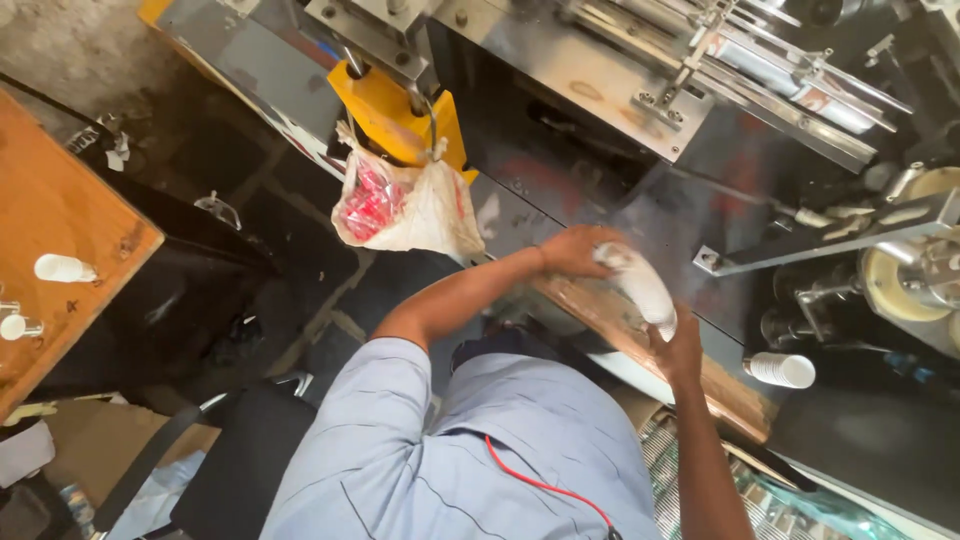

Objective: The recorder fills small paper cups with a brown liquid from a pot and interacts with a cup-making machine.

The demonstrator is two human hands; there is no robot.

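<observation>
Wooden ledge [610, 305] along the machine's edge: left hand [575, 250] and right hand [680, 350] clamp the stack of white cups [640, 285] at opposite ends.

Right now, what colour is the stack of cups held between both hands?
White, seen in the head view: the stack of cups sits between the left hand and right hand.

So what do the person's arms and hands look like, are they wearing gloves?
No gloves: the left hand and right hand are bare. Both forearms are bare too. A short sleeve of a light blue shirt with thin stripes covers the left upper arm. No watch or rings show.
</observation>
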